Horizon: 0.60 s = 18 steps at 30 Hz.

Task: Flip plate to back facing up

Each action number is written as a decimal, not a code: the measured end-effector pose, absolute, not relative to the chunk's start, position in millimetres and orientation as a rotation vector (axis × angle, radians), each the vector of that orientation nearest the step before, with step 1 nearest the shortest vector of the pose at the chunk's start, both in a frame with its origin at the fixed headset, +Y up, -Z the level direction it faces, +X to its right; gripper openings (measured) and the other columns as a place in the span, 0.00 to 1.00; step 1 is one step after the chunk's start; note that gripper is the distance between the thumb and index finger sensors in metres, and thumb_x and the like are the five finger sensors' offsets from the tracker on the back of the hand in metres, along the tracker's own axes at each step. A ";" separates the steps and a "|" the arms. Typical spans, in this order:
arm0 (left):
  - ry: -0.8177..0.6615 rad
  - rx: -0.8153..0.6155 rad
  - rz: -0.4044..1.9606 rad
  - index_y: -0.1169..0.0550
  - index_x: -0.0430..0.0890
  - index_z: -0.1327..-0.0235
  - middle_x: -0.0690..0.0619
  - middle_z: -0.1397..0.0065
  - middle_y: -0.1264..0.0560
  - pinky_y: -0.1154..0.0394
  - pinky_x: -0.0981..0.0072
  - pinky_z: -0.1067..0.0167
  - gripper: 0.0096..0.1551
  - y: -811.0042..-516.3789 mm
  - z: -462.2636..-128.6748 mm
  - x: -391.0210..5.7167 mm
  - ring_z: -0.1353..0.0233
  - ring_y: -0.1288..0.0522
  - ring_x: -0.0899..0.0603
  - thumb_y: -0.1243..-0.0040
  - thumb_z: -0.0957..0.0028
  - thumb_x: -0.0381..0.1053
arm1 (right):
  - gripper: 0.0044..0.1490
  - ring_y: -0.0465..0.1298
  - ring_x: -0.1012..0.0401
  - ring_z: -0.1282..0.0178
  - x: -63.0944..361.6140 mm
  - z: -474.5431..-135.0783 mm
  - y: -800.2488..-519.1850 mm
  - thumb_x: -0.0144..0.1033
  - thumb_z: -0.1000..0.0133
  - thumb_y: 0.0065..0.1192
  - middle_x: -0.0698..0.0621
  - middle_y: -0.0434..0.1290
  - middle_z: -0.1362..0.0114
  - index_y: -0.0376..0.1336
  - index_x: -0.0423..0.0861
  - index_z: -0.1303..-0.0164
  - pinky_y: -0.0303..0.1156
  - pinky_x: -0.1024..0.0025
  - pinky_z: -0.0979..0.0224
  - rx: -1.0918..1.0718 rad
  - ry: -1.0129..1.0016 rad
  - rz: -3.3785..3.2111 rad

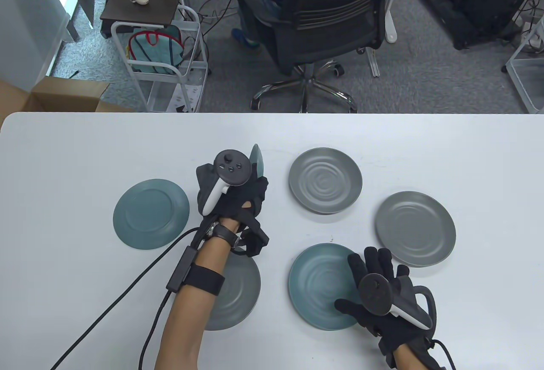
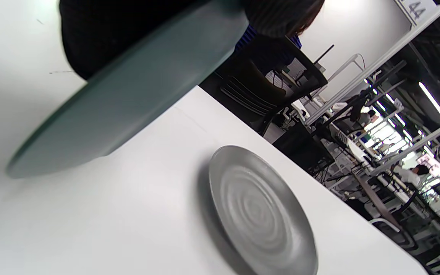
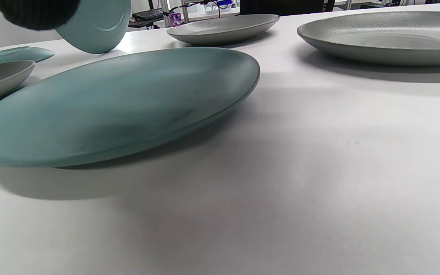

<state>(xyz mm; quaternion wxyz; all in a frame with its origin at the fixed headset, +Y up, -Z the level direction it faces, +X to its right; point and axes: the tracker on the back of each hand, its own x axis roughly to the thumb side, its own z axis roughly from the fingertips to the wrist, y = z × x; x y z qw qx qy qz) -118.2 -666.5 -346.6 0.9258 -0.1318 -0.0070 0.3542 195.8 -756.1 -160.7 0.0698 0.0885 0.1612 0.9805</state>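
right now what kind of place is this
Probably an office or lab workspace: a black mesh swivel office chair on grey carpet, a white wire trolley, and a white work table.

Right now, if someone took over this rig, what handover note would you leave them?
Left hand holds a teal plate lifted on edge, mid-flip.
Right hand lies on the near teal plate, tipping it; grip unclear.
Far-left teal plate and right grey plate seem back-up already.
Left to do: far grey plate, face-up. The grey plate under the left forearm: side unclear.

Bright, even overhead light; soft shadows, blurry wrist close-ups.
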 end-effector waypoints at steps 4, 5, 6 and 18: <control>0.034 -0.290 0.883 0.34 0.34 0.23 0.37 0.32 0.26 0.15 0.56 0.50 0.35 -668.8 -350.2 -135.8 0.39 0.15 0.34 0.48 0.38 0.51 | 0.63 0.31 0.40 0.14 195.7 -160.8 -755.9 0.71 0.48 0.50 0.38 0.30 0.12 0.31 0.49 0.14 0.35 0.28 0.21 0.268 0.483 2.949; 0.047 -0.291 0.910 0.34 0.34 0.23 0.37 0.32 0.26 0.15 0.56 0.51 0.35 -669.7 -350.8 -139.5 0.40 0.14 0.34 0.48 0.38 0.51 | 0.63 0.31 0.40 0.14 195.7 -160.8 -755.8 0.71 0.48 0.50 0.37 0.30 0.12 0.31 0.49 0.14 0.35 0.28 0.21 0.268 0.483 2.948; 0.061 -0.296 0.946 0.34 0.33 0.23 0.37 0.32 0.26 0.15 0.57 0.51 0.35 -671.0 -351.6 -144.6 0.40 0.14 0.35 0.48 0.38 0.51 | 0.63 0.31 0.40 0.14 195.6 -160.8 -755.7 0.71 0.48 0.50 0.38 0.30 0.12 0.31 0.49 0.14 0.35 0.28 0.21 0.268 0.482 2.947; 0.300 -0.317 1.088 0.34 0.32 0.24 0.42 0.36 0.22 0.14 0.61 0.54 0.35 -705.4 -352.3 -197.9 0.46 0.11 0.41 0.48 0.38 0.50 | 0.63 0.31 0.40 0.14 194.2 -160.4 -754.8 0.71 0.48 0.50 0.38 0.30 0.12 0.31 0.49 0.14 0.35 0.28 0.21 0.273 0.481 2.950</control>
